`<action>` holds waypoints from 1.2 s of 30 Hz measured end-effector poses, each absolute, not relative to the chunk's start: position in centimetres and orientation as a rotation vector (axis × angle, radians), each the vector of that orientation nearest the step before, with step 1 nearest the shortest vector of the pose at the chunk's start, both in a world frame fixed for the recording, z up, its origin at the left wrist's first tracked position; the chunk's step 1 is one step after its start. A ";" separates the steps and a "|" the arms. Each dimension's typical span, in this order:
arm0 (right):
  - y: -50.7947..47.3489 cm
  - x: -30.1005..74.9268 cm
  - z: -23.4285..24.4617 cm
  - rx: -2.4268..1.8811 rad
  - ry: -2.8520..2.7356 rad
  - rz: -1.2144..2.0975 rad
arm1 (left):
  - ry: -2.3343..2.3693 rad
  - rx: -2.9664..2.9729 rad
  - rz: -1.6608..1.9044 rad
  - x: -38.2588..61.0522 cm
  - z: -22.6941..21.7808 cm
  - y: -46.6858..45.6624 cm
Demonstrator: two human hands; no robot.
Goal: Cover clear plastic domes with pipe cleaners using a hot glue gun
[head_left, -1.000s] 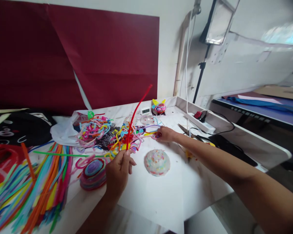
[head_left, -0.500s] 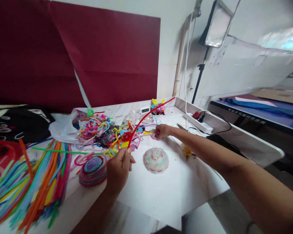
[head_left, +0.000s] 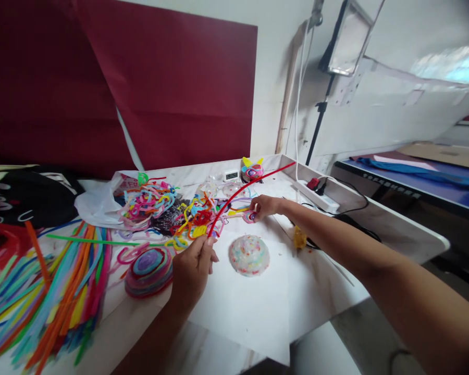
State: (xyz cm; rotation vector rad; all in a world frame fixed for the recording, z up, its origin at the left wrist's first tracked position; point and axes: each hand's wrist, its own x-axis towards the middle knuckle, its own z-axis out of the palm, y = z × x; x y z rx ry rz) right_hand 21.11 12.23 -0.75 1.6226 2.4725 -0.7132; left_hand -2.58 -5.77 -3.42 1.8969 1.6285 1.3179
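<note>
My left hand (head_left: pixel 195 260) pinches the lower end of a red pipe cleaner (head_left: pixel 238 191), which arcs up and away to the right. Farther out, my right hand (head_left: pixel 266 207) has its curled fingers at the edge of a small pink and purple pipe-cleaner coil (head_left: pixel 249 216), seemingly gripping it. Between and below the hands, a whitish dome with coloured specks (head_left: pixel 249 255) rests on white paper (head_left: pixel 250 312). Left of my left hand sits a larger dome wrapped in coiled pipe cleaners (head_left: pixel 150 271), blue-violet at its top and pink-red lower down.
Loose pipe cleaners (head_left: pixel 70 291) fan out at the left. Tangled pieces (head_left: pixel 148 203) spill by a plastic bag (head_left: pixel 97 205). At the back stand a small digital display (head_left: pixel 231 176) and a coil-covered figure (head_left: pixel 252 170). A power strip (head_left: pixel 320 195) lies right, beyond a yellow object (head_left: pixel 299 237).
The red pipe cleaner's free end has swung right and slightly down. My right hand has shifted slightly right, showing more of the small coil. The scissors are now mostly hidden behind my right arm.
</note>
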 end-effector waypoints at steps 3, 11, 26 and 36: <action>12.2 21.7 -0.4 1.648 2.508 -0.654 | 1.630 1.911 1.300 -2.5 -3.5 -5.7; 7.8 22.7 0.2 1.466 2.762 -0.795 | 1.592 1.887 1.312 -2.2 -3.6 -5.7; 2.0 21.8 -0.6 1.372 2.834 -0.842 | 1.411 1.729 1.238 -1.5 -5.9 -4.7; 0.1 21.3 -0.9 1.344 2.931 -0.857 | 1.378 1.642 1.238 -1.4 -7.1 -4.2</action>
